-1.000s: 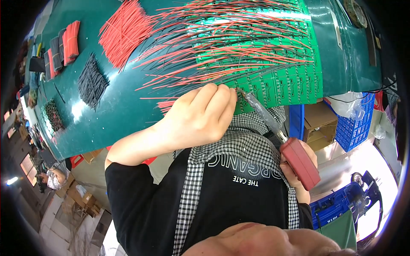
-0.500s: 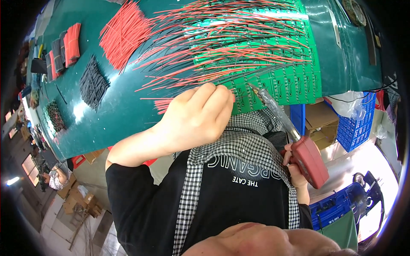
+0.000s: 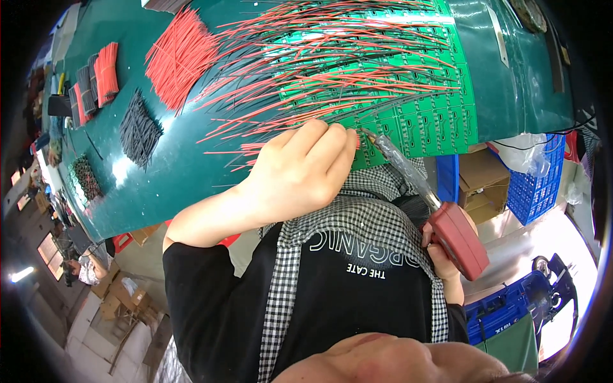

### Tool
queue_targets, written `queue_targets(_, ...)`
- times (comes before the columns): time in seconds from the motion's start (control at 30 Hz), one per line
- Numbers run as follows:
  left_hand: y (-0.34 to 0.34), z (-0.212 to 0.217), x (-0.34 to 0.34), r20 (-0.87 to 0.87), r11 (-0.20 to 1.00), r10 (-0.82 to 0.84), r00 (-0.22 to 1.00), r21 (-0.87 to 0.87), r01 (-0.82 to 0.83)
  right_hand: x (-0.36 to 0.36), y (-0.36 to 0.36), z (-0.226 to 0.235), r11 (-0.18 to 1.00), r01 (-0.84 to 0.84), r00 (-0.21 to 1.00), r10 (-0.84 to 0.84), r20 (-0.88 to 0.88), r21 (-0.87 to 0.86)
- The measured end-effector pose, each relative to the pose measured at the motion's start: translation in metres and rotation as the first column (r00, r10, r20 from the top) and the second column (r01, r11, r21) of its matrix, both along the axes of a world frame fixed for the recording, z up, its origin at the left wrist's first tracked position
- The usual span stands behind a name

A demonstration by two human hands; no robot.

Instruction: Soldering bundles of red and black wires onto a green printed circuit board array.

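Head: left hand (image 3: 308,165) clasps red wires (image 3: 250,150), right hand (image 3: 440,257) grips soldering iron (image 3: 458,241).

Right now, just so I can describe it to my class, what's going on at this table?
A person's left hand is closed on some red wires, whose ends poke out beside it. The right hand grips a red-handled tool with a long barrel, its tip close to the left hand, above the near part of the green circuit boards. Red and black wires lie across the boards, while a red wire pile and a black wire pile rest to the left.
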State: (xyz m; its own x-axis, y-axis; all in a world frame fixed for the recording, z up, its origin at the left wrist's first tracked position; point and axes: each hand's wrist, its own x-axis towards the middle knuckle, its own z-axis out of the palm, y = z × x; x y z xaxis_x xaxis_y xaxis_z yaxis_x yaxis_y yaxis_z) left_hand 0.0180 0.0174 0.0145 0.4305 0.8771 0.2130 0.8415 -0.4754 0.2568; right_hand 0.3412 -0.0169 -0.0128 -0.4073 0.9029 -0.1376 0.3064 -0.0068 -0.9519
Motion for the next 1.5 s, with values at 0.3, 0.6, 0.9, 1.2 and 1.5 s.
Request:
queue_targets(0.3,-0.003,0.001,0.0,-0.043,0.999,-0.03,0.999,0.044,0.032,-0.004,-0.002,0.001,0.992,-0.061,0.993,0.049,0.108,0.112)
queue_targets(0.6,-0.004,0.001,0.0,-0.084,0.999,-0.035,0.996,0.037,0.038,-0.002,-0.004,0.003,0.994,-0.076,0.985,0.063,0.159,0.073)
queue_targets(0.9,0.003,-0.008,0.001,-0.096,0.972,-0.038,0.995,0.227,0.059,0.012,-0.006,-0.006,1.0,-0.024,0.998,0.023,0.065,0.01)
queue_targets(1.2,-0.005,0.017,0.007,-0.007,0.997,0.078,0.997,-0.003,-0.078,0.017,-0.01,-0.011,0.996,-0.043,0.983,0.027,0.179,0.084)
queue_targets(1.5,-0.004,0.031,0.012,0.07,0.981,0.0,0.998,0.192,-0.014,0.015,-0.006,-0.006,0.98,-0.137,0.95,0.089,0.299,0.146)
